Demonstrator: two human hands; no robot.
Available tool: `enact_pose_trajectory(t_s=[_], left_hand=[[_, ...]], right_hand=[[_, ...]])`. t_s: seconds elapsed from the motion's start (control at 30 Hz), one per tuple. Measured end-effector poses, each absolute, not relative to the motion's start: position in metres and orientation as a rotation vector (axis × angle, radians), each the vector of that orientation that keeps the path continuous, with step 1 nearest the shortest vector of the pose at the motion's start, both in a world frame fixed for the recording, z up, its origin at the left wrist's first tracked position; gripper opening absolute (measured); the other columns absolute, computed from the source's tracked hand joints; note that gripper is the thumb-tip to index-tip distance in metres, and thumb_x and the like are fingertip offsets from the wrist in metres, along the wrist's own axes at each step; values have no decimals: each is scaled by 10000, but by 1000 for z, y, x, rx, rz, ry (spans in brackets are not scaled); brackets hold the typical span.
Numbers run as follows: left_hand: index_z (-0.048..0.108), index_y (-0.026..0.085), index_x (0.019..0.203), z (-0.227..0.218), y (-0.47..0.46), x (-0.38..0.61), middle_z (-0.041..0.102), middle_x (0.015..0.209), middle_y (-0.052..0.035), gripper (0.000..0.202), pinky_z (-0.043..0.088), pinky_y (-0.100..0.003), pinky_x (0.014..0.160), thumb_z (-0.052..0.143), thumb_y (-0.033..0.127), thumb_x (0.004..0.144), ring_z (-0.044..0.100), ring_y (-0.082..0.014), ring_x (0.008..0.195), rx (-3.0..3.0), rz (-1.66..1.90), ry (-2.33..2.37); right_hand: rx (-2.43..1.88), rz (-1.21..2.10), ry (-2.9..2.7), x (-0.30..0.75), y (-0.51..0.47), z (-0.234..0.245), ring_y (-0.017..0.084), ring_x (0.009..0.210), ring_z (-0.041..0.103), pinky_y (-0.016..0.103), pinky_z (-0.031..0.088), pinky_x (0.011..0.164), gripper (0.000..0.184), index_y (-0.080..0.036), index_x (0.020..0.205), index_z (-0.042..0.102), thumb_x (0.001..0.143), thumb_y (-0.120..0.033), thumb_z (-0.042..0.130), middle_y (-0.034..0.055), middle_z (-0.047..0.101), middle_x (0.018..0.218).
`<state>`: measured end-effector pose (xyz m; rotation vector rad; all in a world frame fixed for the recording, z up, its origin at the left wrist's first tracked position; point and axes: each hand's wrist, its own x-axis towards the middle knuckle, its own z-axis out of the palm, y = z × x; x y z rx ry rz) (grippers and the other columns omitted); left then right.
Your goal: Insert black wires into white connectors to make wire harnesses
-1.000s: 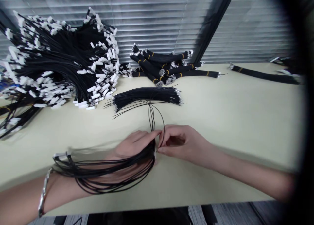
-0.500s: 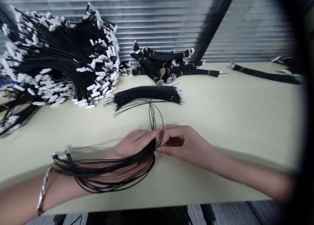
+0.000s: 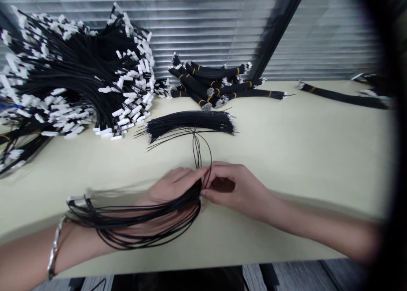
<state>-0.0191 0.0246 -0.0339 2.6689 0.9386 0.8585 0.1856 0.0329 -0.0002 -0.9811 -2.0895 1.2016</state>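
My left hand is closed on a wire harness, whose black wires drape back over the wrist to a white connector. At the fingertips the wires meet a second white connector, mostly hidden by the fingers. Pressed up against that end, my right hand pinches a single black wire between thumb and forefinger. This wire loops up and away from me. Beside it, several loose wires run from the left fingertips toward a flat bundle of black wires with metal-tipped ends.
A big heap of black harnesses with white connectors fills the back left. Wire bundles tied with yellow bands lie at the back middle, and another bundle at the back right. Blinds stand behind the table.
My right hand has shifted slightly left, bringing the pinched wire closer to the connector end in my left hand. The left hand and the harness stay almost still.
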Motion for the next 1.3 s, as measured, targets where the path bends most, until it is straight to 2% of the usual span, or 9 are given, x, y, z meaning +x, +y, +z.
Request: enact_pose_trajectory(t_s=[0.13, 0.27, 0.5, 0.6, 0.73, 0.83, 1.0, 1.3], left_hand=[[259, 237, 1379, -35, 24, -19, 592, 881, -11, 672, 487, -231, 680, 557, 351, 788, 612, -170, 783, 2653, 846, 951], [148, 251, 1430, -34, 21, -18, 599, 965, -25, 757, 490, -255, 733, 546, 290, 787, 610, -180, 845, 2626, 812, 980], [95, 225, 1447, -33, 20, -18, 607, 975, -31, 752, 497, -275, 770, 509, 271, 820, 606, -183, 863, 2564, 711, 995], [121, 212, 1442, -28, 18, -18, 621, 998, -28, 779, 498, -294, 810, 550, 252, 792, 608, -187, 885, 2496, 642, 1064], [177, 245, 1423, -22, 15, -17, 622, 1004, -12, 775, 508, -287, 780, 588, 233, 766, 618, -186, 898, 2417, 622, 1190], [192, 259, 1414, -21, 14, -16, 629, 983, 13, 773, 514, -263, 752, 594, 233, 755, 628, -165, 885, 2373, 589, 1197], [227, 250, 1403, -19, 12, -12, 616, 1008, 0, 706, 503, -299, 799, 565, 275, 784, 625, -164, 881, 2254, 618, 1237], [251, 215, 1398, -18, 16, -12, 614, 953, -10, 785, 513, -292, 715, 617, 201, 704, 623, -175, 796, 2172, 560, 1186]], right_hand=[[-978, 1183, -2099, 185, 32, -2, 111, 759, 555, 240, 428, 675, 115, -188, 701, 579, 756, -105, 638, -30, 591, 800], [-936, 1121, -2146, 185, 30, 1, 112, 767, 548, 237, 430, 680, 121, -188, 705, 565, 779, -116, 629, -23, 583, 814], [-895, 1010, -2246, 182, 25, 8, 104, 783, 534, 220, 421, 694, 151, -184, 727, 541, 788, -58, 596, -22, 573, 820], [-930, 1011, -2245, 180, 24, 8, 109, 766, 527, 228, 418, 680, 153, -182, 718, 527, 774, -58, 598, -19, 564, 809], [-918, 1041, -2234, 179, 24, 6, 109, 733, 522, 231, 418, 652, 156, -181, 709, 498, 781, -67, 578, -15, 544, 798], [-897, 1042, -2260, 180, 25, 6, 118, 755, 527, 245, 425, 675, 121, -178, 740, 510, 810, -94, 561, 0, 545, 830], [-852, 974, -2359, 184, 26, 10, 155, 805, 522, 292, 428, 727, 57, -168, 833, 549, 870, -169, 507, 37, 557, 858], [-921, 1141, -2171, 184, 28, 5, 119, 733, 529, 239, 424, 646, 99, -189, 759, 536, 858, -184, 549, 4, 561, 817]])
